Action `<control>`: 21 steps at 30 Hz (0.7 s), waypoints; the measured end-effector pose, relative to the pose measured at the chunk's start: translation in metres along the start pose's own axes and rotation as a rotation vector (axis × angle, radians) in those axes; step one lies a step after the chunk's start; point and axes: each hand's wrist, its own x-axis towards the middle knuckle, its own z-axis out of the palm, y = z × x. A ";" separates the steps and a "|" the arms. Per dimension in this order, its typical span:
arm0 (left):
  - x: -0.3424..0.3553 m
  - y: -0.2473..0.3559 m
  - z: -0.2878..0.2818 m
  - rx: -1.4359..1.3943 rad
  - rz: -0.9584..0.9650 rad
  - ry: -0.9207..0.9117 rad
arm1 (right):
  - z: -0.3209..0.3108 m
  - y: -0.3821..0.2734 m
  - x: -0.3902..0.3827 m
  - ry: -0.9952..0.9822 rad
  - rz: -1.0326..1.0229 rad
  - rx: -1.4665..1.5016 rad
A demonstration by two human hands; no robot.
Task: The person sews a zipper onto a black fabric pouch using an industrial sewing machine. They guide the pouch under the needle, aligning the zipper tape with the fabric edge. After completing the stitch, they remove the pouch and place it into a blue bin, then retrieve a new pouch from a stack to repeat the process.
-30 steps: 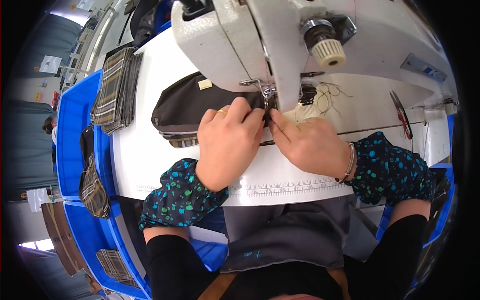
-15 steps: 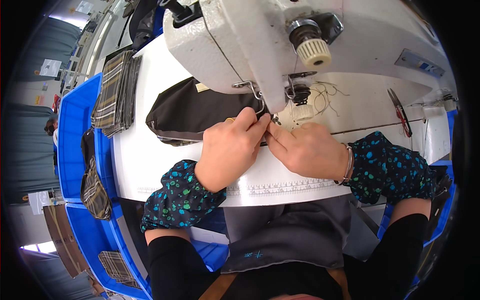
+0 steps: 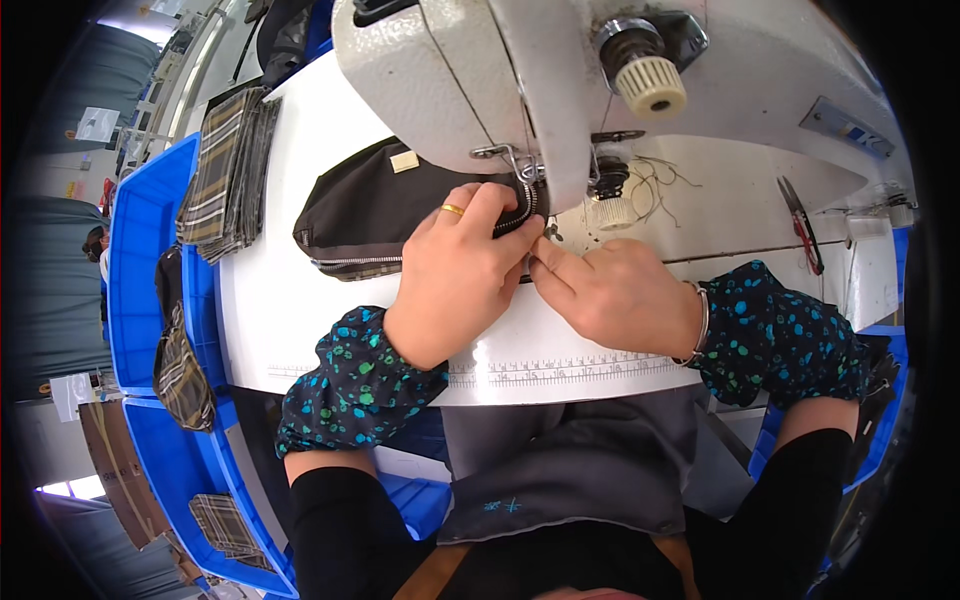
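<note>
A black fabric piece (image 3: 365, 205) with a light tag and a metal zipper (image 3: 518, 222) along its edge lies on the white table, its right end beneath the sewing machine (image 3: 440, 85). Plaid cloth shows at its lower edge. My left hand (image 3: 455, 270), with a ring on one finger, is closed on the zippered edge close to the needle area. Thumb and index finger of my right hand (image 3: 620, 295) are pinched together at the same edge, touching my left fingertips. The bit between the fingertips is mostly hidden.
Stacked plaid pieces (image 3: 225, 170) lie at the table's left edge beside blue bins (image 3: 155, 270). Red-handled scissors (image 3: 800, 228) rest at the right. Loose threads (image 3: 655, 190) lie behind the tension knobs. A printed ruler (image 3: 580, 375) runs along the front edge.
My left hand's fingers have shifted and lifted slightly, so the ring and more of the zipper's curve show. The right hand stays nearly in place. The whole view has moved a little.
</note>
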 end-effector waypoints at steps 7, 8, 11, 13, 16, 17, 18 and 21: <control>0.003 0.001 -0.007 -0.038 -0.054 -0.137 | 0.000 0.001 0.001 -0.005 0.027 -0.003; 0.004 0.001 -0.007 -0.030 -0.059 -0.147 | 0.001 0.002 0.002 -0.004 0.034 -0.014; 0.009 0.000 -0.006 -0.035 -0.068 -0.167 | 0.001 0.006 0.004 0.006 0.060 -0.046; 0.012 -0.002 -0.007 -0.062 -0.069 -0.170 | 0.000 0.007 0.006 0.013 0.079 -0.055; 0.018 -0.005 -0.006 -0.103 -0.045 -0.183 | 0.000 0.009 0.007 0.000 0.115 -0.053; 0.019 -0.004 -0.007 -0.110 -0.059 -0.196 | -0.001 0.010 0.007 -0.005 0.124 -0.047; 0.022 -0.003 -0.008 -0.117 -0.072 -0.208 | 0.000 0.012 0.007 -0.002 0.129 -0.039; 0.024 -0.005 -0.007 -0.141 -0.088 -0.212 | 0.001 0.015 0.006 0.014 0.139 -0.013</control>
